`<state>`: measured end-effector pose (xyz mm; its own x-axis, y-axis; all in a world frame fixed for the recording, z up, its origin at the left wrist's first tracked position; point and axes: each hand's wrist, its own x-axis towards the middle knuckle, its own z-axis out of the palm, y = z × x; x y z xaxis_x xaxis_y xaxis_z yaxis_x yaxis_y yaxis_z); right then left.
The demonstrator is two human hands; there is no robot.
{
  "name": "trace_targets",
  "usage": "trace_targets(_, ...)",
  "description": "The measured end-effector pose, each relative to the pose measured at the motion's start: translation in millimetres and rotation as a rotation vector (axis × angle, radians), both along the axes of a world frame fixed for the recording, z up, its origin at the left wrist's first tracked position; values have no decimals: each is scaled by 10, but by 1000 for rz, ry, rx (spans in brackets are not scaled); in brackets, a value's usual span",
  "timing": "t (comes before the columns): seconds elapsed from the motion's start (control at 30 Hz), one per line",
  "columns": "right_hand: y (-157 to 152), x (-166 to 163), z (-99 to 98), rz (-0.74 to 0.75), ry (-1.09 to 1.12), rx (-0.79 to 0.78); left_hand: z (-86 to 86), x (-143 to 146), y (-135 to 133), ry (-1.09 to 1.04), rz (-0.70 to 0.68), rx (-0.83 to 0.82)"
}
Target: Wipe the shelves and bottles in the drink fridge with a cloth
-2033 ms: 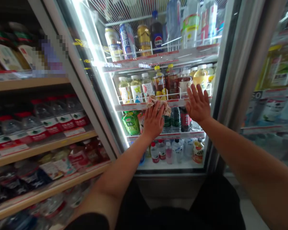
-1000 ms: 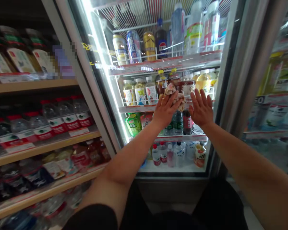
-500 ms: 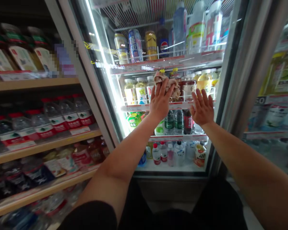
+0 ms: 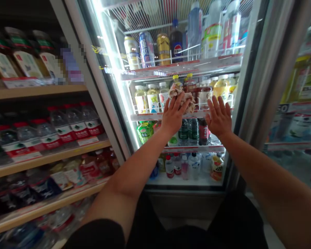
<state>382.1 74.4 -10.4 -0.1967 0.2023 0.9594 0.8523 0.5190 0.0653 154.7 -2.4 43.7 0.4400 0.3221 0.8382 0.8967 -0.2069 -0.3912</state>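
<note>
Inside the lit glass-door cooler, the top white wire shelf with a red price strip [image 4: 181,66] carries upright drink cans [image 4: 147,45] and a dark cola bottle [image 4: 176,43], while the wire shelf below it [image 4: 150,116] holds a row of white-capped juice bottles [image 4: 152,98]. The next shelf down [image 4: 191,149] bears green-labelled and dark bottles [image 4: 193,131], and the white cooler floor [image 4: 181,180] has small bottles [image 4: 177,165] standing on it. To the left, open wooden shelves [image 4: 46,159] carry rows of red-capped clear water bottles [image 4: 64,126].
</note>
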Motion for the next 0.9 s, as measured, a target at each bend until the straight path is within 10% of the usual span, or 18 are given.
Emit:
trace_targets(0.27, -3, 0, -1, 8, 6, -7, 8, -199, -24, 4, 20, 3)
trace_targets(0.5, -8, -17, 0, 15, 17, 1, -393, -416, -95, 91, 15, -65)
trace_targets(0.73, -3, -4, -6, 11, 26, 17, -300, -540, -114, -36, 28, 10)
trace_targets(0.9, -31, -108, 0, 20, 104, 11, -563, -453, -102, -2, 13, -34)
